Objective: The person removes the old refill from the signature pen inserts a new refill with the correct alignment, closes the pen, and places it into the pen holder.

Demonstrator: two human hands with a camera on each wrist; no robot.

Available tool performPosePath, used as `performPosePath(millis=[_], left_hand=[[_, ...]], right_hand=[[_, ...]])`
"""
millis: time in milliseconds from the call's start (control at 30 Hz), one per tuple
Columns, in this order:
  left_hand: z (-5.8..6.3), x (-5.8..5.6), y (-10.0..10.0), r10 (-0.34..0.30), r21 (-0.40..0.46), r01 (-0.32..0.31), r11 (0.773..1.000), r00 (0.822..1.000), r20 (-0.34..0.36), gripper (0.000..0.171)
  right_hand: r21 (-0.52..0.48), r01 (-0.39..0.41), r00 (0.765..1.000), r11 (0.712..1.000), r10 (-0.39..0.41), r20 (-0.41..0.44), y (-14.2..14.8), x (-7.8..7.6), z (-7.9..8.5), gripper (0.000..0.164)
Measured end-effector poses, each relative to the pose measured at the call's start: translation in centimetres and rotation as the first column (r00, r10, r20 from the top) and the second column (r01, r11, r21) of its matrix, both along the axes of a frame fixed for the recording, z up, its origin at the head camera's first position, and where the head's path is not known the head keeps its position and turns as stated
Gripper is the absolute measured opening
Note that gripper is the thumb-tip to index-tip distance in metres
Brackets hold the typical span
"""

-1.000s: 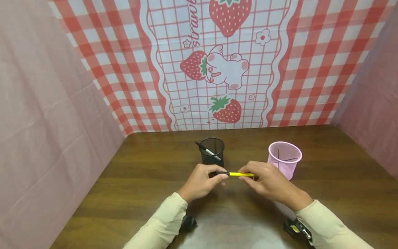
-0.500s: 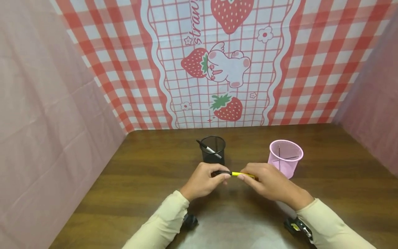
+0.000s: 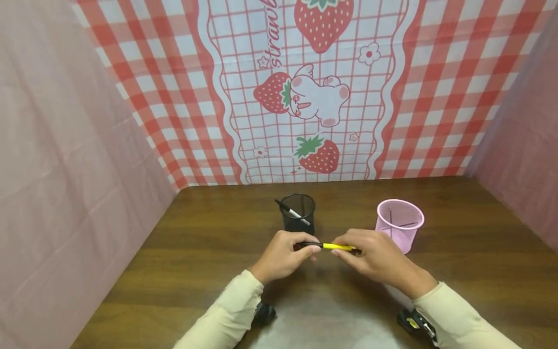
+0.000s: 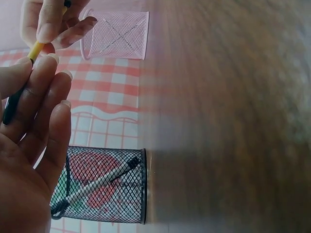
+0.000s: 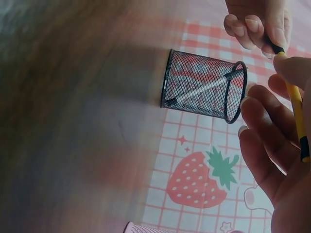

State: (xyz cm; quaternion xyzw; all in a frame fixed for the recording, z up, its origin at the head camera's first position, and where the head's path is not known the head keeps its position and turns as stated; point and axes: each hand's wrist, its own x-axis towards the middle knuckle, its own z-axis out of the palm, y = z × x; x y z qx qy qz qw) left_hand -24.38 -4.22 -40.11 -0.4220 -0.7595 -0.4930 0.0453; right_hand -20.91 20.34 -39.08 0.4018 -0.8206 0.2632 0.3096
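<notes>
Both hands hold one pen [image 3: 335, 246] level above the table, its barrel yellow and its left end black. My left hand [image 3: 285, 254] pinches the black end between thumb and fingers. The right hand [image 3: 372, 254] pinches the yellow barrel; a black tip shows at its far end in the right wrist view [image 5: 304, 150]. Behind the left hand stands a black mesh pen cup [image 3: 301, 225] with a white marker [image 3: 296, 213] leaning inside, its black end over the rim. Beyond the right hand is a pink mesh pen cup [image 3: 400, 235], partly hidden by that hand.
The brown wooden table [image 3: 196, 261] ends at a red-and-white checked cloth [image 3: 423, 121] printed with strawberries. Pink cloth walls [image 3: 78, 160] stand at both sides. A small black wrist camera [image 3: 264, 314] sits under the left sleeve.
Both hands keep their grip on the pen and have hardly moved. The right hand's fingertips have shifted slightly along the yellow barrel. The head view tilts a little.
</notes>
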Motion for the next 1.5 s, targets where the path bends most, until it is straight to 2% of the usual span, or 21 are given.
performPosePath(millis=[300,500,767,1233,1500], left_hand=[[-0.02,-0.09,-0.04,0.010,0.018,-0.010,1.000,1.000,-0.015,0.010],[0.07,-0.10,-0.06,0.018,0.024,-0.018,1.000,1.000,-0.002,0.010],[-0.27,0.02,0.13,0.019,0.010,-0.019,1.000,1.000,0.015,0.010],[-0.42,-0.01,0.17,0.022,0.009,-0.022,1.000,0.999,0.033,0.011],[-0.13,-0.19,0.23,0.024,0.016,-0.024,1.000,1.000,0.007,0.011]], right_hand=[[0.032,0.055,0.998,0.998,-0.054,-0.032,-0.33,-0.09,0.05,0.018],[0.060,0.086,0.996,0.995,-0.085,-0.008,-0.16,0.03,0.22,0.011],[0.045,0.055,0.998,0.997,-0.054,-0.026,0.33,0.23,0.05,0.014],[0.043,0.052,0.999,0.998,-0.052,-0.014,0.39,0.16,-0.03,0.021],[0.072,0.090,0.996,0.993,-0.089,-0.015,0.20,0.13,0.47,0.023]])
